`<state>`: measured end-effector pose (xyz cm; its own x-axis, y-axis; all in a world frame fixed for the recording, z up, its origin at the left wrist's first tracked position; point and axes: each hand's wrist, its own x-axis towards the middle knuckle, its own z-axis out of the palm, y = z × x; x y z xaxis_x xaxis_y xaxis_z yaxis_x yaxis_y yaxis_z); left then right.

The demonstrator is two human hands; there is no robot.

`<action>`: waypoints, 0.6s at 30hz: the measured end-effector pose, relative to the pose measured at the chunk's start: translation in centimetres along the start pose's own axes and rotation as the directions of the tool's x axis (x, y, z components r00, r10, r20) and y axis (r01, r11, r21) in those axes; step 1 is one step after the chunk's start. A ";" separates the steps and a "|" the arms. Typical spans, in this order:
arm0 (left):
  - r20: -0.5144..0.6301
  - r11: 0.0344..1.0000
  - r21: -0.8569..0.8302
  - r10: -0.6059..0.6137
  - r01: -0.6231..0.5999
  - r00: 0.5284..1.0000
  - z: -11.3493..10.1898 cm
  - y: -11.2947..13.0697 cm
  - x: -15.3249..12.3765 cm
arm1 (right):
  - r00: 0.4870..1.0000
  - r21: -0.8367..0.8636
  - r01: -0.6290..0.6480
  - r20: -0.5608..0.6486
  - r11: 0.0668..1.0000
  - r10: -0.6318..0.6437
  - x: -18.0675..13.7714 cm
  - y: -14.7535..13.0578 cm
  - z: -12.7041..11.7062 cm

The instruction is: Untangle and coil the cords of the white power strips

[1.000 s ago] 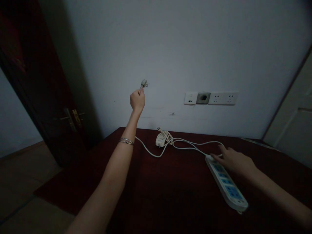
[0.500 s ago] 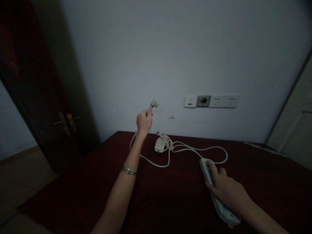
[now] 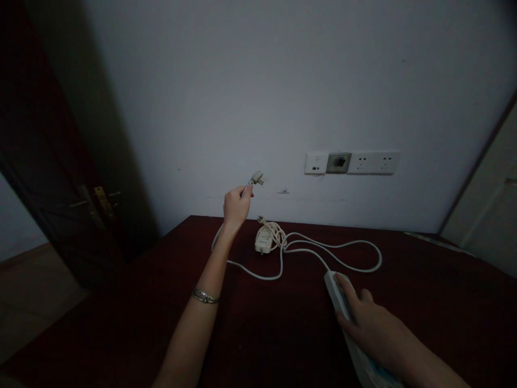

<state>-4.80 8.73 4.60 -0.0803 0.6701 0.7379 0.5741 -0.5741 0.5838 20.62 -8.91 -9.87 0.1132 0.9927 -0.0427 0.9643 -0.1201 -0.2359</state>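
Note:
My left hand (image 3: 236,207) is closed around the cord just behind a white plug (image 3: 257,178), with the prongs pointing right, held up in front of the wall. From that fist the white cord (image 3: 258,277) runs down and loops over the table to a long white power strip (image 3: 333,288). My right hand (image 3: 369,323) grips the strip from its right side, thumb on the near side and fingers across the top. Its near end runs out of the bottom of the view. Behind the cord lies a smaller white power strip (image 3: 263,242) with its own cord coiled beside it.
A dark red table (image 3: 283,328) stands against the pale wall. On the wall is a row of socket plates (image 3: 372,163), with a grey-framed socket (image 3: 338,163) among them. To the left is a dark door (image 3: 52,161) with a metal handle (image 3: 81,203).
The long power strip has shifted toward me with my right hand, its far end slightly left. The plug in my left hand has tilted a little and sits slightly lower.

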 end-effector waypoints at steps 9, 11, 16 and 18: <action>0.331 0.946 -0.239 -0.133 0.219 0.934 -0.6 -0.2 0.6 | 0.999 -0.043 -0.010 0.052 0.999 0.012 -1.5 -1.3 0.9; 0.386 0.937 -0.242 -0.146 0.253 0.911 -0.9 -0.1 0.5 | 0.999 -0.108 0.014 0.045 0.994 -0.009 -1.3 -1.5 0.2; 0.542 0.903 -0.260 -0.158 0.343 0.826 -1.6 -0.2 0.2 | 0.971 -0.091 0.168 0.189 0.982 -0.149 0.3 -1.8 -5.0; 0.587 0.861 -0.309 -0.162 0.404 0.794 -1.8 -0.2 0.0 | 0.952 0.033 0.250 0.175 0.968 -0.252 1.5 -2.5 -7.4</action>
<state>-6.41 8.02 5.07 0.3212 0.9007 0.2923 0.2096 -0.3687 0.9056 20.15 -7.01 -2.12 -0.1769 0.9726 -0.1508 0.9535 0.1313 -0.2712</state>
